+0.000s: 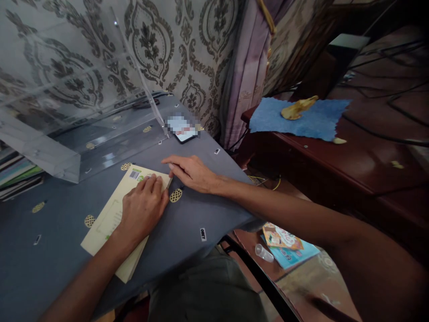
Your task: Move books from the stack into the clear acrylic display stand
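A cream-coloured paperback book [114, 214] lies closed and slantwise on the cloth-covered table, with a barcode and green marks at its far end. My left hand [142, 203] lies flat on its cover, fingers together and pointing away from me, the thumb along the right edge. My right hand [191, 172] is at the book's far right corner, the index finger stretched out and the thumb just below it. Its other fingers are partly hidden, and I cannot tell whether they touch the pages.
Past the book lies a phone [182, 127] with a lit, blurred screen. A clear acrylic stand [67, 163] is at the left beside stacked books [20, 172]. To the right, a dark red cabinet [301, 152] bears a blue cloth [268, 118]. A plastic cup [264, 253] lies below.
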`<action>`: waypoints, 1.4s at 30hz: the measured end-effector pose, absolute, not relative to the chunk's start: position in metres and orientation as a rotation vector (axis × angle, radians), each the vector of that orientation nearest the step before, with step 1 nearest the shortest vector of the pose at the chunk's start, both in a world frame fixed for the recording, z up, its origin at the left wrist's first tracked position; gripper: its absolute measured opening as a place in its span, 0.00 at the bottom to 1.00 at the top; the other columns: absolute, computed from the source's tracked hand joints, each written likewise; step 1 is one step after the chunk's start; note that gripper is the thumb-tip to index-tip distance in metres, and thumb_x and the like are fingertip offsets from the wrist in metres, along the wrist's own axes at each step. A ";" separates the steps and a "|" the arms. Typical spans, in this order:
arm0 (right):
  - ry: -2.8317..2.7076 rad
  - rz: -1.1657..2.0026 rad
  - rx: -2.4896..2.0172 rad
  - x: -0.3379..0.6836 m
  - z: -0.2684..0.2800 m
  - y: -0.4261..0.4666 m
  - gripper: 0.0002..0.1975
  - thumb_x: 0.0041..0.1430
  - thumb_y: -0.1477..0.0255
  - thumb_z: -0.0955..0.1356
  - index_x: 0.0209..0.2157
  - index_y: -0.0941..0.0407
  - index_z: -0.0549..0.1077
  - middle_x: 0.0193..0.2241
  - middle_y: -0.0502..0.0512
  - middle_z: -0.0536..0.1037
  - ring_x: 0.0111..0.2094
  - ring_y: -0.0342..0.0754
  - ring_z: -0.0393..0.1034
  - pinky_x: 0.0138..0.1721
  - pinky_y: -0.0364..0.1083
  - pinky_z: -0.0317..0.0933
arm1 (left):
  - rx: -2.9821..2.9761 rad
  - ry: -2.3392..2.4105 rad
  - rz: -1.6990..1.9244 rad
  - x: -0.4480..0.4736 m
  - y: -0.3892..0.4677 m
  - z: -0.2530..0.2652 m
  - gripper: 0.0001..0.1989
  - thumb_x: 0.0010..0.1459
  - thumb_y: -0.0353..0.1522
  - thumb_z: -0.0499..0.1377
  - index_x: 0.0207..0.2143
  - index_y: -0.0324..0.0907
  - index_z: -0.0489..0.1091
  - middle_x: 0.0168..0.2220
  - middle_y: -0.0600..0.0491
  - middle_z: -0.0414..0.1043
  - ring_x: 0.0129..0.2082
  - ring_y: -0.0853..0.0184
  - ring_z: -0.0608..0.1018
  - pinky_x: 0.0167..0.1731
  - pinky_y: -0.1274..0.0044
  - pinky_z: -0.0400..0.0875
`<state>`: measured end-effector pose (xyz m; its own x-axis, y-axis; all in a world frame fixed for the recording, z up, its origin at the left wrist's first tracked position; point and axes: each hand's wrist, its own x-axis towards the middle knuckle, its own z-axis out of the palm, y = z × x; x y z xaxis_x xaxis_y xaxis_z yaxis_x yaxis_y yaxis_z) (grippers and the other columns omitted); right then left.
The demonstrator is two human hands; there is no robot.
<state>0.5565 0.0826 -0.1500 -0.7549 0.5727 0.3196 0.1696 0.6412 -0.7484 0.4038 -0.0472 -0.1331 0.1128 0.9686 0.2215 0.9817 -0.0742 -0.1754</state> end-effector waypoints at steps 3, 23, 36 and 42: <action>-2.381 0.903 -0.600 0.557 -0.150 0.083 0.18 0.72 0.72 0.58 0.56 0.55 0.72 0.34 0.52 0.82 0.32 0.45 0.72 0.39 0.44 0.60 | -2.113 -1.929 -0.068 0.403 -0.048 -0.135 0.17 0.68 0.36 0.50 0.51 0.38 0.72 0.53 0.38 0.76 0.50 0.49 0.79 0.39 0.64 0.78; -2.701 0.392 -0.466 0.554 -0.161 0.061 0.16 0.71 0.72 0.57 0.48 0.57 0.74 0.38 0.61 0.80 0.41 0.55 0.72 0.41 0.50 0.62 | -2.717 -2.177 -0.037 0.307 -0.170 -0.106 0.35 0.60 0.56 0.57 0.67 0.57 0.60 0.71 0.51 0.55 0.70 0.49 0.57 0.66 0.54 0.58; -2.730 0.495 -0.224 0.491 -0.176 0.093 0.22 0.73 0.64 0.58 0.61 0.56 0.67 0.64 0.62 0.69 0.64 0.60 0.61 0.62 0.60 0.54 | -2.450 -1.779 -0.432 0.344 -0.170 -0.136 0.27 0.67 0.37 0.59 0.66 0.47 0.60 0.60 0.44 0.71 0.60 0.55 0.73 0.62 0.57 0.66; -2.649 0.545 -0.015 0.504 -0.180 0.076 0.20 0.74 0.64 0.58 0.59 0.56 0.70 0.63 0.60 0.69 0.66 0.58 0.56 0.63 0.62 0.51 | -2.462 -1.792 -0.536 0.346 -0.172 -0.135 0.26 0.64 0.31 0.60 0.64 0.47 0.64 0.56 0.47 0.75 0.58 0.56 0.76 0.62 0.59 0.68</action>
